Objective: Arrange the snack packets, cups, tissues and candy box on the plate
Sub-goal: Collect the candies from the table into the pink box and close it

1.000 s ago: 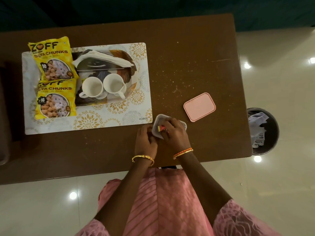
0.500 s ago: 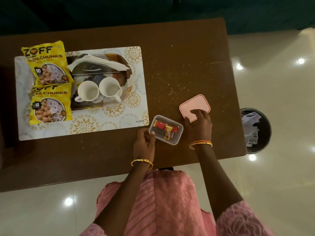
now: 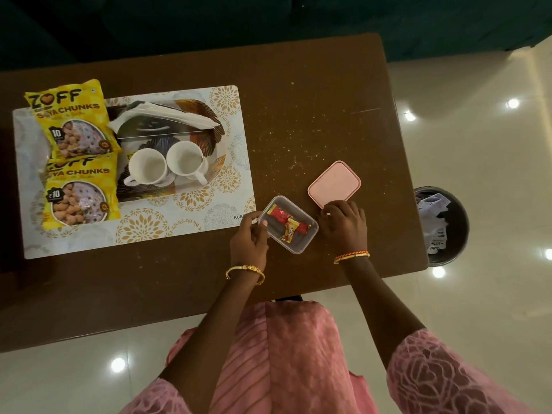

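Observation:
A clear candy box (image 3: 299, 244) with red and yellow wrapped candies lies open on the brown table, just right of the placemat. My left hand (image 3: 249, 240) pinches its left rim. Its pink lid (image 3: 334, 183) lies flat to the right, and the curled fingers of my right hand (image 3: 343, 224) grip the lid's near edge. On the feather-patterned plate (image 3: 206, 115) stand two white cups (image 3: 148, 168) (image 3: 186, 159), with folded tissues (image 3: 167, 116) behind them. Two yellow snack packets (image 3: 71, 121) (image 3: 79, 189) lie along the plate's left side.
The plate sits on a white and gold placemat (image 3: 179, 222) at the table's left. A dark waste bin (image 3: 445, 228) with crumpled paper stands on the floor off the table's right edge. Crumbs dot the table (image 3: 298, 130).
My right hand left the candy box and moved right to the pink lid. My left hand stayed on the box's left rim. The candies came into view.

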A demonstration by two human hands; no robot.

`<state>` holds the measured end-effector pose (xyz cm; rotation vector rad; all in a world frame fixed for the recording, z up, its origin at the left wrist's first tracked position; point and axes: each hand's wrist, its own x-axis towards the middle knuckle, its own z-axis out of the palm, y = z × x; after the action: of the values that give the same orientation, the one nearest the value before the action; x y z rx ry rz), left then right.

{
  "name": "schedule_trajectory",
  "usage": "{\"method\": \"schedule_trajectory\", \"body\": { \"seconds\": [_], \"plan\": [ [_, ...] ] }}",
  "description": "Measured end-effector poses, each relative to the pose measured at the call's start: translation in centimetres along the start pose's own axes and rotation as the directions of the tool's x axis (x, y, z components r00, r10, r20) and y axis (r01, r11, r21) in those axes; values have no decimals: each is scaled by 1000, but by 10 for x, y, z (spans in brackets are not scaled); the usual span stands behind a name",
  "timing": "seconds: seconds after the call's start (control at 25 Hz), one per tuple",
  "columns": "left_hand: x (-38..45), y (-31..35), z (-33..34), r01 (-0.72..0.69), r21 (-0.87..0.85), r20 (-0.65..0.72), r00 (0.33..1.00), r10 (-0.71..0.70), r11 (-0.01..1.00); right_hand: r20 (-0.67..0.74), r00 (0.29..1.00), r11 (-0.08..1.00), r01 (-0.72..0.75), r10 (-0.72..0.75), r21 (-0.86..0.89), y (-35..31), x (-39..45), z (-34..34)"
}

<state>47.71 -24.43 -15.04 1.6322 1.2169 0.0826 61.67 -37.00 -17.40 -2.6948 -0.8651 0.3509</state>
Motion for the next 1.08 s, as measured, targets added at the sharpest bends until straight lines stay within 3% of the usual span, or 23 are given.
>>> {"method": "schedule_trajectory", "body": {
  "seconds": [0.56, 0.76, 0.96, 1.08],
  "plan": [
    [9, 7, -1, -5, 19, 19, 1000, 4, 1000, 43, 985, 982, -171, 168, 86, -2, -2, 9],
    [9, 8, 1, -11, 19, 18, 1000, 11, 1000, -48, 995, 990, -83, 89, 113, -6, 1, -6],
    [8, 9, -1, -1, 55, 6, 1000, 0, 998, -189, 979, 971, -29, 75, 236, -29, 5, -79],
    [2, 26, -4, -183, 184, -22, 982, 190, 966, -118, 993, 941, 44, -4, 336, -47, -2, -132]
  ]
}}
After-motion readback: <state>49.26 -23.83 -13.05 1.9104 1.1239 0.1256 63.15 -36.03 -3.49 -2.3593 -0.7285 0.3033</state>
